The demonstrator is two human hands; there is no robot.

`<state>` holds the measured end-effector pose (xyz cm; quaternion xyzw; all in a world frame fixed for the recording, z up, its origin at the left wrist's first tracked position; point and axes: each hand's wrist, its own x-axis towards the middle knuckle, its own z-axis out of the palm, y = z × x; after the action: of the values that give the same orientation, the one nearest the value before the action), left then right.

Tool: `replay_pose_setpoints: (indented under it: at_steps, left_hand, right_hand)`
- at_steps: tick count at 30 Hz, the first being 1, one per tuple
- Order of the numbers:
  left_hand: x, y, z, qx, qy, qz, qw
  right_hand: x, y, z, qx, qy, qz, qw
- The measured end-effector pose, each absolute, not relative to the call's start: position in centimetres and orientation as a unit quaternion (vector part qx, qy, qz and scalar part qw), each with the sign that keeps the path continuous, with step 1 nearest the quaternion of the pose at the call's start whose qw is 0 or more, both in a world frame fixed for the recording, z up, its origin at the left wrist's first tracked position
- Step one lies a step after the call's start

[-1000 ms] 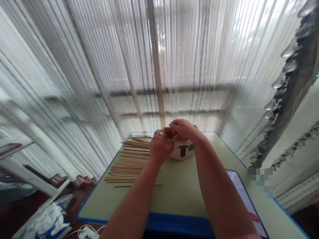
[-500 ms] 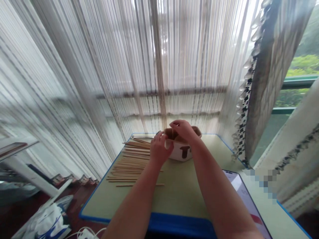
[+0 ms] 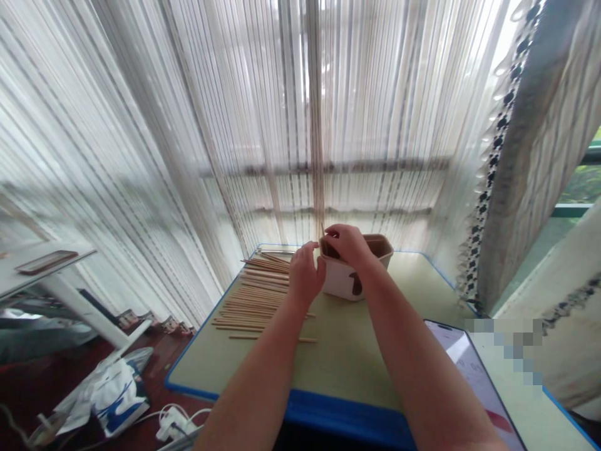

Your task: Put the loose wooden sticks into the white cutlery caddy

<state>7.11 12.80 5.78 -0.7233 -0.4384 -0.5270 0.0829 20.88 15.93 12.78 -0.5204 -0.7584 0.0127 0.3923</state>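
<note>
A white container with a brown rim and dark brown markings [image 3: 339, 279] stands on the small table [image 3: 342, 351]. My right hand [image 3: 346, 243] is over its left compartment, fingers pinched on a thin wooden chopstick [image 3: 322, 229] whose tip sticks up past the rim; the lower part is hidden. At the container's left end is my left hand [image 3: 306, 270], its fingers apart and thumb close to the wall; whether it touches I cannot tell. Several wooden chopsticks [image 3: 253, 302] lie side by side left of my left forearm, one of them apart nearest me.
A phone [image 3: 469, 369] with a lit screen lies on the right of the table. Sheer curtains [image 3: 263, 125] hang behind it. To the left are a white stand [image 3: 66, 275], a plastic bag [image 3: 117, 394] and a white power strip with cables [image 3: 176, 425].
My right hand has dipped lower toward the container's left compartment, and a stick tip now shows beside it. My left hand's fingers have come off the rim. The view has shifted left.
</note>
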Motion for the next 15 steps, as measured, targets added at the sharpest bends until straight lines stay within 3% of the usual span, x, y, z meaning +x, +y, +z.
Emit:
replay_pose_setpoints:
  at_steps: [15]
  left_hand:
    - [7.39, 12.38, 6.51, -0.728, -0.432, -0.524, 0.094]
  right_hand:
    - [20.46, 15.1, 13.69, -0.555, -0.725, 0.032, 0.408]
